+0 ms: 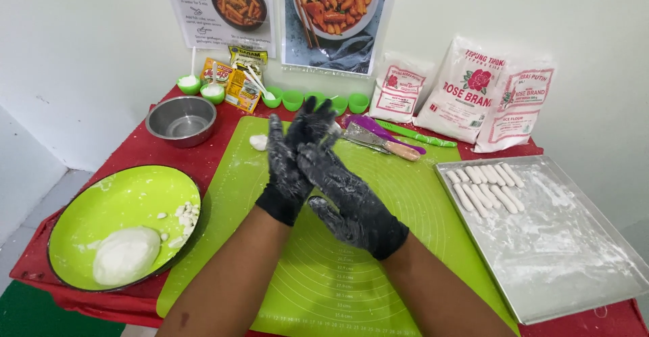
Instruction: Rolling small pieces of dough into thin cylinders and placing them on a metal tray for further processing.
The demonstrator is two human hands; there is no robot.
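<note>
Both my hands wear black gloves dusted with white flour. They are pressed palm against palm above the green silicone mat (405, 202). My left hand (284, 168) stands upright with its fingers pointing away from me. My right hand (351, 198) lies slanted across it, fingertips reaching past the left hand's. Whatever may be between the palms is hidden. A small lump of white dough (258, 142) lies on the mat just left of the hands.
A green plate (122, 202) at the left holds a dough ball (126, 254) and small cut pieces (185, 217). A floured metal tray (561, 256) at the right carries several dough sticks (485, 187). At the back stand a steel bowl (181, 121), green cups (324, 100), flour bags (466, 93) and a scraper (378, 141).
</note>
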